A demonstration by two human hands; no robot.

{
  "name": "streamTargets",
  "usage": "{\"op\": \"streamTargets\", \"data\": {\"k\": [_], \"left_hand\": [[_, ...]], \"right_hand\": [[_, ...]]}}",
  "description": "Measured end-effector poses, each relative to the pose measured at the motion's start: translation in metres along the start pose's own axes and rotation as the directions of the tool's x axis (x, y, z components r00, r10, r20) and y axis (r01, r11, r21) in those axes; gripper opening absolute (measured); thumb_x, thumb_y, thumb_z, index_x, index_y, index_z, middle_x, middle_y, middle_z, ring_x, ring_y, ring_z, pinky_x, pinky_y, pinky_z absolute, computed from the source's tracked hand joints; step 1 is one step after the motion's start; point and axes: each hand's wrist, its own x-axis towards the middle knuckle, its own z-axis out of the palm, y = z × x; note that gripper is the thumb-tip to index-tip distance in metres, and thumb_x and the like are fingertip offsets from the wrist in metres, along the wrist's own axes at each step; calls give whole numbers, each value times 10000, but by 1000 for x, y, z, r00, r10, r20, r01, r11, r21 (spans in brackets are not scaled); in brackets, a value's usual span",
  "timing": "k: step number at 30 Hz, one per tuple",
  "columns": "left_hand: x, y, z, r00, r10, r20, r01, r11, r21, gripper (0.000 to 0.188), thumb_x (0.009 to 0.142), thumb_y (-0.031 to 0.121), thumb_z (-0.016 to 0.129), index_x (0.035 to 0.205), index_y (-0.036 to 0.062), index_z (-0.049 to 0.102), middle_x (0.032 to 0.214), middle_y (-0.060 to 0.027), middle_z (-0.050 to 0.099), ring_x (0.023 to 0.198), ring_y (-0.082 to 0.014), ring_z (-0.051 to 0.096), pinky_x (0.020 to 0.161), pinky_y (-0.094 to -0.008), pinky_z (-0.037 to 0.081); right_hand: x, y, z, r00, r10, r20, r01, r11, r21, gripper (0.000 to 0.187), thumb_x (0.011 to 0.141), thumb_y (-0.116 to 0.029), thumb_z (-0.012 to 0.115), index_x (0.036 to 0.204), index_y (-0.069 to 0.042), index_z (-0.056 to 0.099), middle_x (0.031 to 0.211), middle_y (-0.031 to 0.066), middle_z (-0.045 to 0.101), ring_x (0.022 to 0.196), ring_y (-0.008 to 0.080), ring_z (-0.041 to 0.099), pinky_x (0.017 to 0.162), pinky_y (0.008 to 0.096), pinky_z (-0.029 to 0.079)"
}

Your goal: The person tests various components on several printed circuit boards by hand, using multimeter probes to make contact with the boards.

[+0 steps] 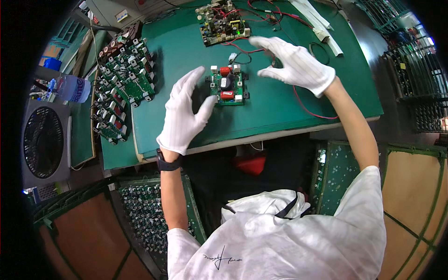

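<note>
Board [236,85] bearing two red components [227,95], left hand [182,112] beside it, right hand [300,65] apart, both gloved, spread wide

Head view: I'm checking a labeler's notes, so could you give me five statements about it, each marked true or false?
1. The left hand and right hand are both gloved in white. True.
2. The board nearest the hands lies between them. True.
3. The right hand holds the bottle. False: that hand is open, and the bottle is at the left of the view.
4. The watch is on the left arm. True.
5. The fan is at the right of the view. False: the fan is at the left, below the bottle.
</note>
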Motion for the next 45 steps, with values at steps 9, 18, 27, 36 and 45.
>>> {"op": "streamTargets", "data": {"k": [9,18,27,36,45], "left_hand": [[-27,35,48,987,-66,-147,103,960,259,928,800,318,882,1542,44,396,1469,-233,498,1283,-414,542,1065,-477,474],[-15,30,57,941,9,-337,91,956,279,1181,614,261,981,1553,-7,317,1489,-283,446,1312,-428,529,1046,-478,493],[-25,3,2,800,-135,-584,-55,954,-296,625,782,-25,817,1339,6,538,1290,-170,672,1142,-248,696,968,-344,572],[-66,-7,-73,739,-656,-154,298,523,-798,381,947,193,789,1214,-17,616,1065,-83,723,749,-150,732,604,-244,565],[-96,-20,-96,720,-690,-77,461,558,-690,428,942,278,804,1226,0,647,980,-38,744,702,-88,684,559,-214,487]], "right_hand": [[76,-20,14,923,-385,-11,384,918,94,254,974,-195,717,1186,-62,763,1103,92,765,902,210,751,815,326,578],[93,-96,-18,980,-198,-32,198,980,-10,303,976,-266,699,1116,-8,772,931,141,788,708,200,760,733,297,599],[109,-161,-69,982,-81,169,9,920,391,345,999,-274,691,1138,38,738,938,74,756,809,104,717,745,257,589],[155,-169,-16,857,-213,469,122,969,217,534,979,-502,609,1057,6,753,814,65,671,721,111,636,709,263,544],[165,-184,31,886,-251,389,166,956,241,438,998,-477,684,1071,-57,783,832,52,712,790,111,631,759,311,524]]}}
